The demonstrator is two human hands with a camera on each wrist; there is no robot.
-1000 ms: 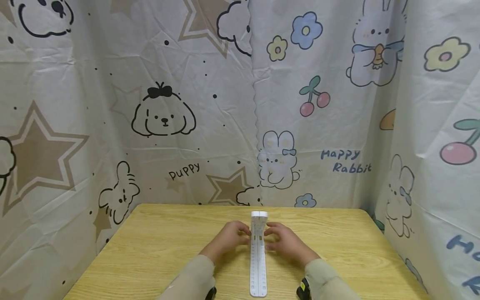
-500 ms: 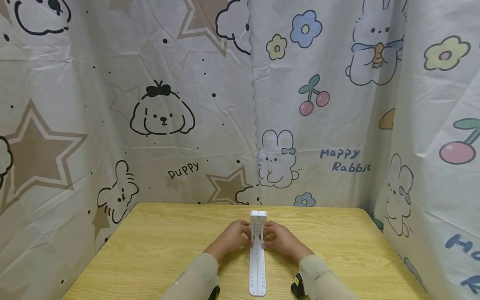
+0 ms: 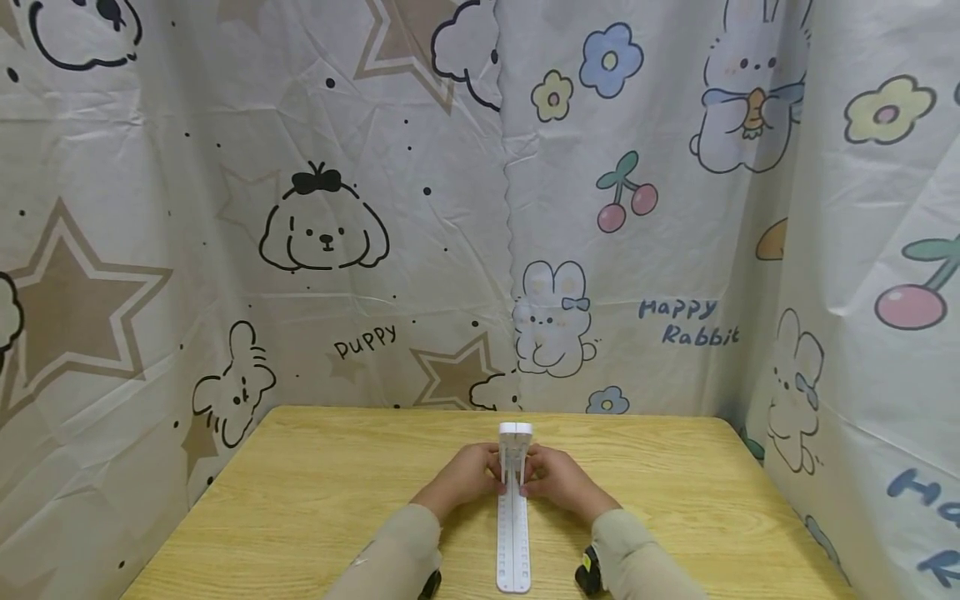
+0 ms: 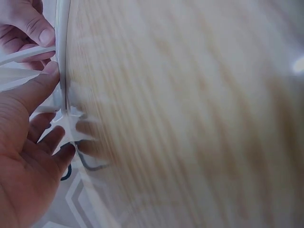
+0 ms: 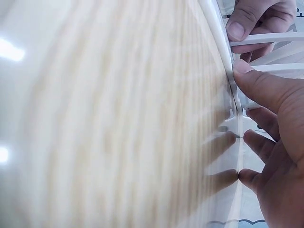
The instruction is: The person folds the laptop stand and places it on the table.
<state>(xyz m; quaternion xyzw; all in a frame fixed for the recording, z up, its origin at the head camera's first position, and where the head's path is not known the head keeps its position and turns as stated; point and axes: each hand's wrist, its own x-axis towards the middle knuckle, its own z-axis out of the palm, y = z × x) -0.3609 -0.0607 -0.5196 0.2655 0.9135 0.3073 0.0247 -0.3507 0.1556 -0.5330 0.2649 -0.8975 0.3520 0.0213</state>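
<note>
A white plastic folding stand (image 3: 513,542) is in the middle of the table. Its long slotted base points toward me and slim struts rise at the far end to a white top piece. From the left, my left hand (image 3: 468,473) holds the struts low down, thumb by the base. My right hand (image 3: 558,479) mirrors it on the other side. In the left wrist view, the left thumb (image 4: 47,69) touches the base edge beside a strut (image 4: 26,55), other fingers bent behind. The right wrist view has the right thumb (image 5: 243,66) on the base likewise. Some fingertips are hidden behind the struts.
The wood-grain table (image 3: 337,467) reaches back to a patterned cloth curtain (image 3: 427,275), which also hangs along both sides. Black wrist cameras (image 3: 588,571) sit under the sleeves (image 3: 397,546). The tabletop reflects the fingers.
Both hands have moved inward to the stand; gaps between the right fingers and the struts have closed. The stand stays in nearly the same place.
</note>
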